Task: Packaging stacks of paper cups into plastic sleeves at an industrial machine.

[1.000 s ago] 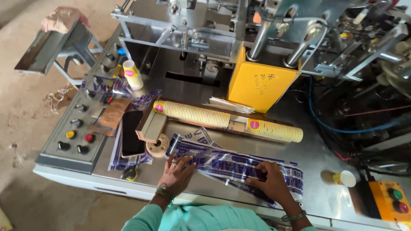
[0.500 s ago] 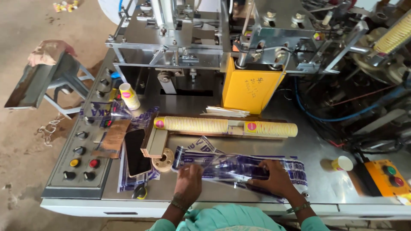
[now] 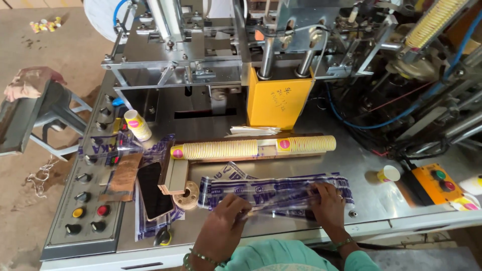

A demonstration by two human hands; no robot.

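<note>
A clear plastic sleeve with blue print lies flat on the steel table in front of me. My left hand pinches its near edge towards the left end. My right hand presses on its right end with the fingers curled onto the plastic. Just behind the sleeve lies a long row of stacked cream paper cups on its side, with pink dots on the cup bottoms.
A yellow box of the cup machine stands behind the cups. A control panel with knobs and buttons, a dark phone, a small cup stack and a tape roll are on the left. A single cup and an orange button box are on the right.
My view has drawn closer to the table. Both hands have shifted along the printed sleeve and still hold it; the left hand now pinches its near edge.
</note>
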